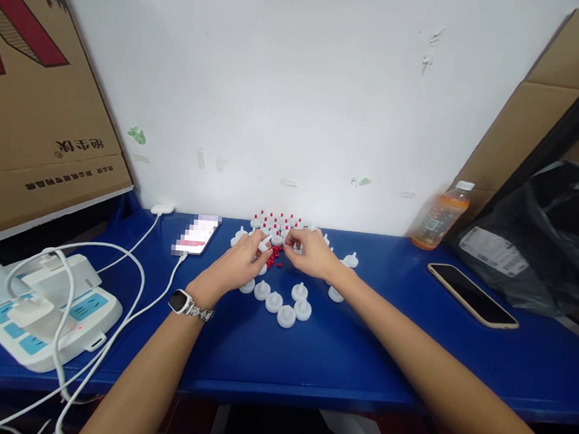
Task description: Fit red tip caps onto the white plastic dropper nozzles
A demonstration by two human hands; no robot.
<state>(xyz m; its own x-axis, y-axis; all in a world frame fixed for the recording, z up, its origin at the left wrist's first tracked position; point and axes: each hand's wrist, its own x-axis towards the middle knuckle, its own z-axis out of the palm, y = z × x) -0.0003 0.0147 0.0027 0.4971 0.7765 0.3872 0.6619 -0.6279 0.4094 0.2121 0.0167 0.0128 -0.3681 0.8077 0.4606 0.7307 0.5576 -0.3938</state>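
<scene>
a small white plastic cap (265, 245) is pinched in the fingers of the left hand (238, 265), a little left of the middle of the frame. it is white and has a round base with a short stem; its finer shape is too small to tell. the right hand (311, 254) is just beside it, fingers curled narrow near a tiny piece which i cannot make out. between and under the two hands lies a little heap of red pellets (274, 258) on the blue table (369, 357). below the hands stand loose white caps (286, 316), stems up. behind the hands stand more caps with red tips (274, 220), near the white wall. a wristwatch (181, 301) sits on the left wrist. at lower left is a white power strip (35, 321) with cables, a phone (196, 235) charging beside it. at right lie a dark phone (471, 295) and an orange bottle (440, 216).
</scene>
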